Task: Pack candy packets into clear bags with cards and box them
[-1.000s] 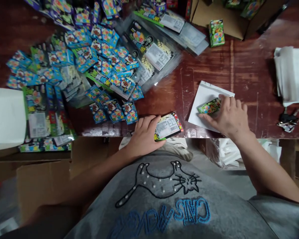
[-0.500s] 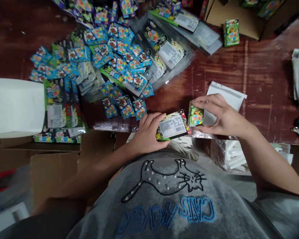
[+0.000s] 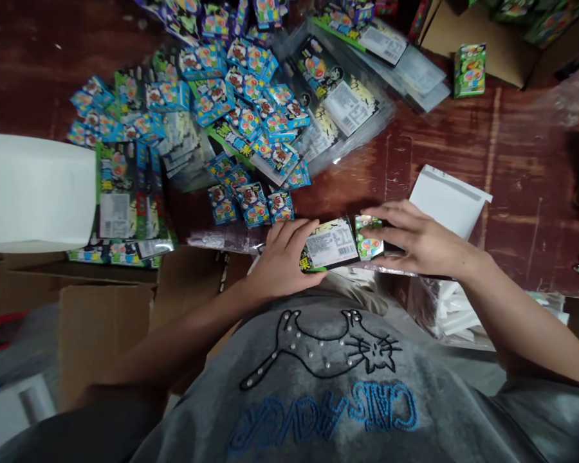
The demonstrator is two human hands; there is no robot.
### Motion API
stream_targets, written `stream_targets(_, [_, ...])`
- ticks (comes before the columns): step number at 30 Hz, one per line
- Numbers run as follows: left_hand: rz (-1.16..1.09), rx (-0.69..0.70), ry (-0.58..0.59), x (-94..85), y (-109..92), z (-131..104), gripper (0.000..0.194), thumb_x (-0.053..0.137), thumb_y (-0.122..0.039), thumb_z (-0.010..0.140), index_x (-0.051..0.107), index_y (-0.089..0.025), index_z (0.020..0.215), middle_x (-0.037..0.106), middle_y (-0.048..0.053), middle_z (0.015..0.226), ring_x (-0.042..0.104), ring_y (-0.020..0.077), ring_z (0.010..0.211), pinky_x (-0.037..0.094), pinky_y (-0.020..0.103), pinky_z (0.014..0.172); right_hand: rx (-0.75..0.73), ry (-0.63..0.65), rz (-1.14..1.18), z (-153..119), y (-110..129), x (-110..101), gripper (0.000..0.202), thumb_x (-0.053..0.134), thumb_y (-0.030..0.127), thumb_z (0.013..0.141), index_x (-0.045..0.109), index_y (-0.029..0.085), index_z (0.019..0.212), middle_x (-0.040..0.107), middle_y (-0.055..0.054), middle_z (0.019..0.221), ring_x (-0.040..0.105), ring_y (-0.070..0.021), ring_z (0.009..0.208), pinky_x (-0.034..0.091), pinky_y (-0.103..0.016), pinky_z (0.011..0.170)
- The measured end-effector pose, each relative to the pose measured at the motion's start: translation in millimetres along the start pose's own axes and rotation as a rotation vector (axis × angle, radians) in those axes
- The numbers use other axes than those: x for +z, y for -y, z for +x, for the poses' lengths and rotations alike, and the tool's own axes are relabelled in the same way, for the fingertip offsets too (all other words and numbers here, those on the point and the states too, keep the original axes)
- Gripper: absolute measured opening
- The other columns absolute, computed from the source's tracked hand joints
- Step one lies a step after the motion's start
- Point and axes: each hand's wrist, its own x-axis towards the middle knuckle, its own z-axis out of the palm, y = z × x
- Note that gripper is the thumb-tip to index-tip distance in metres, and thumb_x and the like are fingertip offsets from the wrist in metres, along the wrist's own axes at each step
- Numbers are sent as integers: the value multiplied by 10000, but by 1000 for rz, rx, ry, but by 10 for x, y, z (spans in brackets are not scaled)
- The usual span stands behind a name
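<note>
At the table's front edge my left hand point(image 3: 292, 257) is closed around a black-and-yellow printed package point(image 3: 332, 244) with a white label and barcode facing up. My right hand point(image 3: 410, 238) holds a small green box point(image 3: 368, 236) between thumb and fingers. The green box sits right at the package's right end; whether it is partly inside cannot be made out. Just beyond my left hand stand several small blue boxes point(image 3: 252, 204). A white paper sheet point(image 3: 448, 199) lies behind my right hand.
Blue and purple boxes point(image 3: 215, 96) are heaped at the back left, beside flat clear-plastic packages point(image 3: 350, 106). Another green box point(image 3: 469, 71) stands near an open carton point(image 3: 473, 42). A white tray-like object point(image 3: 36, 193) is at left, beside black packages point(image 3: 116, 193).
My right hand has moved left, bringing the green box against the package's right end. The red edge seen there earlier no longer shows. The view has shifted slightly.
</note>
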Motion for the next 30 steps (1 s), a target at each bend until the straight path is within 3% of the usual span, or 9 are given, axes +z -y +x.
stream_targets(4, [-68, -17, 47, 64, -83, 99, 935, 880, -327, 765, 414, -205, 1567, 573, 164, 1473, 552, 382, 1379, 466, 590, 1212, 41, 78, 140, -3, -19, 7, 625, 766, 470, 977, 637, 225, 1537, 584, -153, 1638, 540, -359, 1523, 512, -593, 1223])
stream_targets(8, [-240, -201, -59, 89, -226, 356, 1045, 978, -374, 704, 407, -234, 1568, 510, 158, 1507, 544, 375, 1411, 496, 575, 1207, 295, -207, 186, 58, -29, 21, 846, 804, 616, 904, 520, 277, 1625, 583, -148, 1633, 549, -354, 1526, 461, -595, 1272])
stream_targets(11, [-420, -229, -155, 147, -276, 569, 911, 903, -385, 832, 402, -284, 1586, 548, 125, 1426, 615, 317, 1307, 571, 521, 1121, 491, -443, 221, 107, -12, 110, 606, 747, 578, 970, 652, 263, 1479, 739, -130, 1406, 719, -302, 1291, 587, -523, 1135])
stream_targets(14, [-575, -178, -160, 271, -245, 685, 672, 689, -320, 1011, 382, -335, 1609, 612, 105, 1378, 669, 271, 1224, 604, 481, 1069, 549, -515, 273, 145, 13, 217, 367, 692, 473, 1032, 755, 277, 1335, 797, -93, 1251, 763, -250, 1149, 633, -474, 1044])
stream_targets(17, [-678, -206, -183, 387, -188, 708, 710, 667, -306, 1011, 310, -323, 1625, 631, 111, 1385, 704, 256, 1180, 632, 453, 1018, 522, -497, 288, 180, 42, 306, 287, 696, 431, 1030, 803, 299, 1262, 759, -98, 1351, 719, -261, 1278, 589, -517, 1132])
stream_targets(20, [-731, -277, -268, 411, -155, 737, 721, 667, -315, 999, 270, -303, 1601, 635, 116, 1378, 713, 241, 1170, 636, 425, 999, 544, -501, 325, 218, 72, 415, 406, 726, 450, 1006, 727, 320, 1390, 597, -111, 1591, 609, -287, 1450, 555, -542, 1181])
stream_targets(22, [-741, -282, -315, 381, -143, 778, 670, 648, -328, 1008, 290, -301, 1574, 631, 123, 1415, 696, 248, 1224, 621, 431, 1036, 587, -592, 432, 244, 101, 504, 578, 759, 462, 979, 586, 340, 1517, 547, -119, 1619, 668, -264, 1354, 631, -477, 1070])
stream_targets(24, [-764, -272, -317, 338, -124, 812, 604, 624, -340, 1021, 331, -298, 1547, 628, 125, 1444, 691, 250, 1244, 613, 433, 1051, 635, -695, 604, 262, 142, 588, 632, 787, 460, 959, 506, 344, 1514, 644, -94, 1456, 747, -198, 1112, 671, -367, 909])
stream_targets(30, [-829, -279, -150, 213, 58, 781, 348, 657, -398, 996, 574, -239, 1294, 731, 86, 1238, 734, 205, 1041, 630, 356, 885, 765, -663, 793, 226, 294, 668, 413, 780, 459, 964, 636, 286, 1311, 716, -14, 1107, 688, -123, 847, 610, -257, 751])
